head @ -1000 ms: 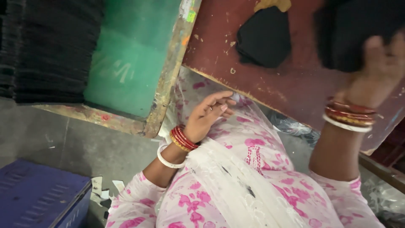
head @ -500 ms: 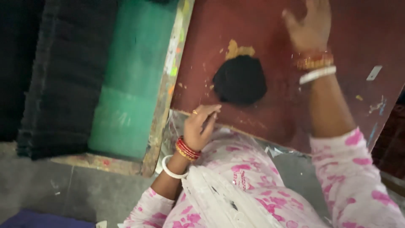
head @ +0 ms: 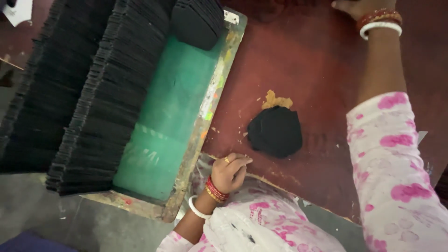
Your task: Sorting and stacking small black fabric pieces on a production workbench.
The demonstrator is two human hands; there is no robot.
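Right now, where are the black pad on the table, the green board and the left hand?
black pad [head: 275,131], head view, middle of its top.
green board [head: 173,112], head view, bare middle of its face.
left hand [head: 229,171], head view, back of the hand.

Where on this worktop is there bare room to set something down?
Free: the red board between the black pad and the right hand; also the green strip beside the stacked black sheets. Crowded: the near edge by the left hand.

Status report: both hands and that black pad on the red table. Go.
Left hand loosely curled at table edge, empty. Right hand up at far top, mostly out of frame. Black pad untouched between them, yellow scrap beside it.
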